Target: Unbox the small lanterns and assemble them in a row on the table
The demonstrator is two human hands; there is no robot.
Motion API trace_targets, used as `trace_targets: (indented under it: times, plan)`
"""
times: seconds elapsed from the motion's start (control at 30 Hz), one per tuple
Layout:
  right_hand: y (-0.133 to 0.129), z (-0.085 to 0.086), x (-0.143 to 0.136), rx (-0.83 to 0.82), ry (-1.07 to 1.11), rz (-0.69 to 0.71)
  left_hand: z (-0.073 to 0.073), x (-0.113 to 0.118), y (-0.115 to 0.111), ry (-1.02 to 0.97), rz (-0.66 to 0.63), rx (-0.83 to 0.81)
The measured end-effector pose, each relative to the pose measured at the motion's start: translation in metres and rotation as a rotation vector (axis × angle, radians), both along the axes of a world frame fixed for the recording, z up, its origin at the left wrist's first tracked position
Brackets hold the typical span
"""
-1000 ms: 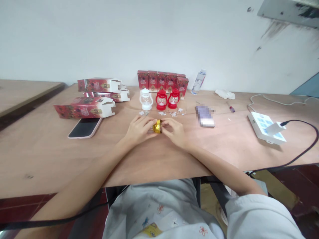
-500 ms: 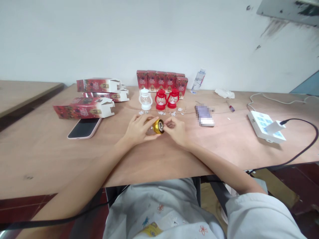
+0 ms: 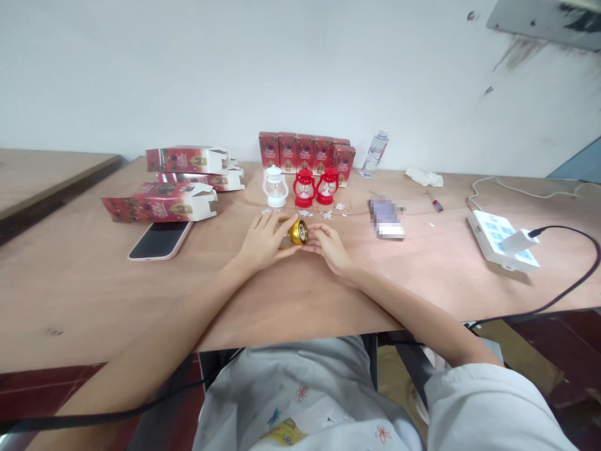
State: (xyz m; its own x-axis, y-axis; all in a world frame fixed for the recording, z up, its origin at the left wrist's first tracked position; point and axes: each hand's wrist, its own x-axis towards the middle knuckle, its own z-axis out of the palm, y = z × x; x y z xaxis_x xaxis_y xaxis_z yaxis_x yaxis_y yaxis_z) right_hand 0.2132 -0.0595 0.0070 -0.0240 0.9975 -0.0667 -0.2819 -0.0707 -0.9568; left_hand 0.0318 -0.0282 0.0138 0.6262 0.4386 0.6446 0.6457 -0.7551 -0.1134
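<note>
A small gold lantern (image 3: 297,232) lies on its side in my left hand (image 3: 265,239), its round base facing right. The fingers of that hand are wrapped about the clear body, which they partly hide. My right hand (image 3: 330,248) is just to the right of the base, fingers loosely stretched and apart, the tips at or very near its rim. Beyond the hands stand a white lantern (image 3: 275,188) and two red lanterns, one in the middle (image 3: 304,188) and one at the right (image 3: 327,186). Small white cut-out pieces (image 3: 322,214) lie in front of them.
Several upright red boxes (image 3: 305,152) line the wall beside a plastic bottle (image 3: 374,154). Opened red cartons (image 3: 159,202) and a phone (image 3: 159,241) are at left. A blurred purple-and-white item (image 3: 386,218), a screwdriver (image 3: 436,204), a tissue (image 3: 424,177) and a power strip (image 3: 501,240) are at right.
My right hand's fingers have gone from a pinch at the lantern's base to a looser, more stretched pose. The lantern has turned slightly in my left hand.
</note>
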Motion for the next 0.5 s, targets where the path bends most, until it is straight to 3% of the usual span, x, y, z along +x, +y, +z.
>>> trace_targets:
  times: [0.2,0.33,0.5]
  plan:
    - [0.004,0.001,0.003,-0.327,0.282,0.142,0.004,0.0,-0.001,0.1,0.013,0.109]
    - [0.004,0.002,0.001,-0.358,0.341,0.145,0.01,0.005,-0.007,0.176,-0.082,0.112]
    - [0.006,-0.003,-0.001,-0.361,0.349,0.142,0.018,0.011,-0.018,0.255,-0.24,-0.071]
